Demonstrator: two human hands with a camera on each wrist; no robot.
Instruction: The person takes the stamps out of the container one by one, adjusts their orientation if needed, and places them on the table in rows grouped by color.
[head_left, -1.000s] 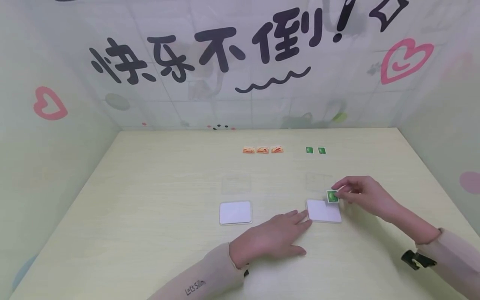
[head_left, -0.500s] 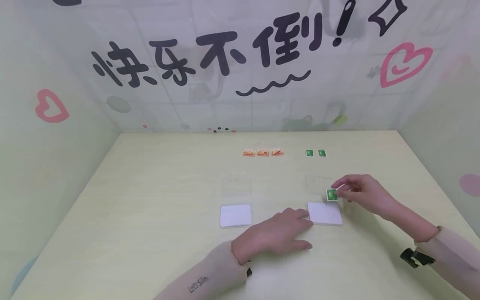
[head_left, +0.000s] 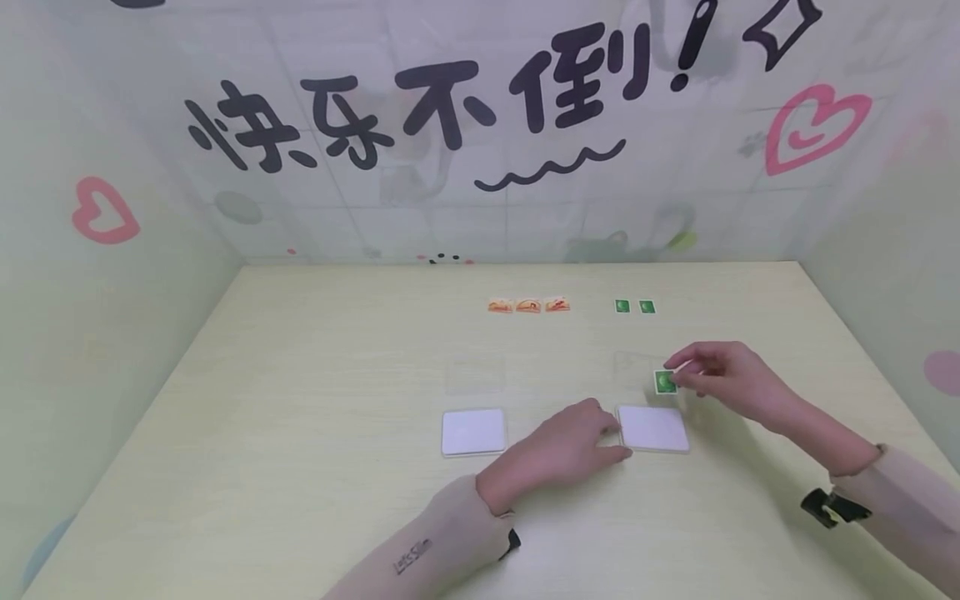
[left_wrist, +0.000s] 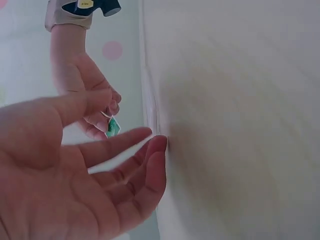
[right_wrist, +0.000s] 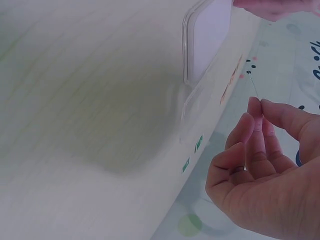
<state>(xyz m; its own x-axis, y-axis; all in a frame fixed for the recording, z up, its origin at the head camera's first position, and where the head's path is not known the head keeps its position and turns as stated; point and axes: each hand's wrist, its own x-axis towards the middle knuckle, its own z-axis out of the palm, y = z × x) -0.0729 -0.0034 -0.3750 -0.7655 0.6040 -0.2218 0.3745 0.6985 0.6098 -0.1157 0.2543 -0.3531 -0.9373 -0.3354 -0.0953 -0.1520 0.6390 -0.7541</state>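
Note:
My right hand [head_left: 738, 383] pinches a small green stamp [head_left: 664, 382] with a white border between thumb and fingertip. The stamp is held over the table, just beyond the far edge of a flat clear case with a white insert [head_left: 654, 429]. Edge-on, that stamp [right_wrist: 254, 86] is a thin line in the right wrist view. My left hand [head_left: 558, 446] is at the left edge of the same case. In the left wrist view its fingers [left_wrist: 132, 192] are loosely bent, the thumb apart, nothing between them. Whether its fingertips touch the case I cannot tell.
A similar clear case with a white insert [head_left: 472, 432] lies to the left. Behind the cases lie faint transparent sheets, one at left [head_left: 476, 377]. Farther back are three orange stamps [head_left: 528, 306] and two green stamps [head_left: 634, 307]. Walls enclose the table's back and sides.
My left hand's fingers have gone from spread flat to bent, and the hand has lifted a little. The right hand has moved slightly away from me with the stamp, off the case's far edge.

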